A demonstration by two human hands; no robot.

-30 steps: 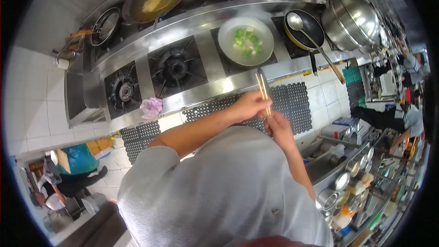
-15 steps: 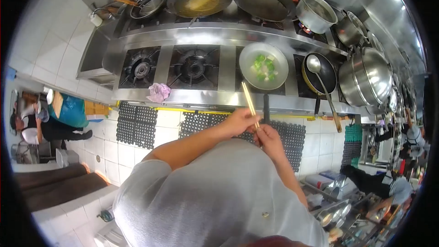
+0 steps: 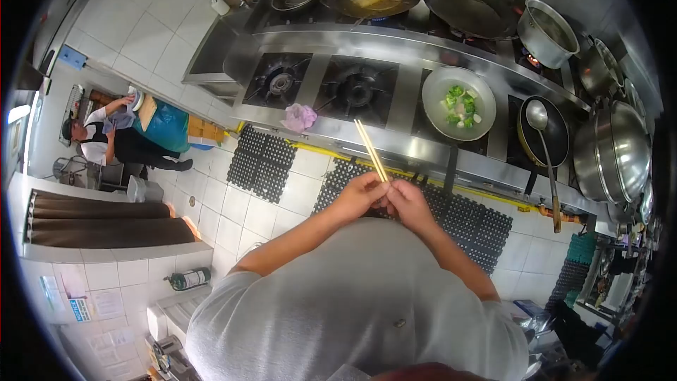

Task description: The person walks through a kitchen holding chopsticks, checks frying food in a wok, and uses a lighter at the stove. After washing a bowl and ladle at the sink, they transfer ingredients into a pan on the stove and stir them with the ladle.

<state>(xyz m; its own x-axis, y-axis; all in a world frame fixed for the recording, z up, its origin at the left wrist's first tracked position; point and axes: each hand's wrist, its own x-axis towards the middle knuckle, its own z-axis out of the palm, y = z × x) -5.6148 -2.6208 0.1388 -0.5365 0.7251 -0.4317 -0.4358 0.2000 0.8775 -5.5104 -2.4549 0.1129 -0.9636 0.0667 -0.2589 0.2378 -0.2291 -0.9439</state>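
My left hand (image 3: pixel 361 196) and my right hand (image 3: pixel 407 202) meet in front of my chest, both closed around the lower ends of a pair of wooden chopsticks (image 3: pixel 369 147). The chopstick tips point up toward the stove edge, slightly apart. Beyond them on the stove, a light pan (image 3: pixel 435 102) holds green broccoli and pale pieces (image 3: pixel 460 106). To its right is a black pan (image 3: pixel 541 123) with a long-handled ladle (image 3: pixel 548 155) lying across it. A crumpled pink cloth (image 3: pixel 300 118) rests on the stove's front edge.
Two bare burners (image 3: pixel 360 92) lie left of the light pan. Behind are a wok with food frying in oil (image 3: pixel 345 1), a dark wok (image 3: pixel 465 10) and a pot (image 3: pixel 546 35). Large steel pots (image 3: pixel 606 159) stand at right. Another person (image 3: pixel 116 134) stands at far left.
The view has swung left, so the stove now sits further right and more of the left side shows. Both hands still hold the chopsticks and are now closer together.
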